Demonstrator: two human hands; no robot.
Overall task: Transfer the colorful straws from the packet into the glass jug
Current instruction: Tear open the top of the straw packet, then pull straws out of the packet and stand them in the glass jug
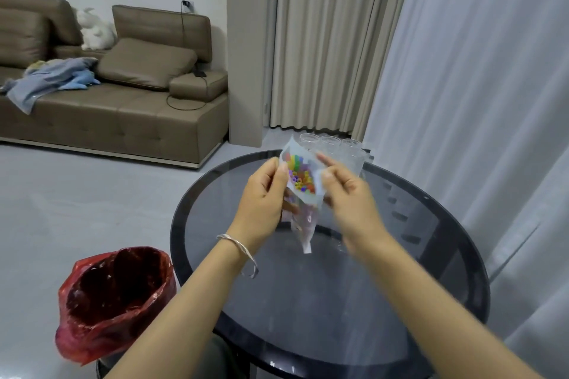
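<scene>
Above the round dark-glass table (455,255), left hand (264,194) and right hand (349,198) pinch the clear plastic packet (303,209); best spread evenly, colorful straws (301,176) upright.

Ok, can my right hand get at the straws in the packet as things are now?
Probably yes. The packet is held open at its mouth, the straws show uncovered there, and the right hand pinches the mouth's right edge while the left hand holds the other side.

Rainbow straws (300,177) between your fingers (280,177), clear packet (303,224) round them, smoky black table (400,286) below, red bin bag (74,326), silver bracelet (237,244)
</scene>
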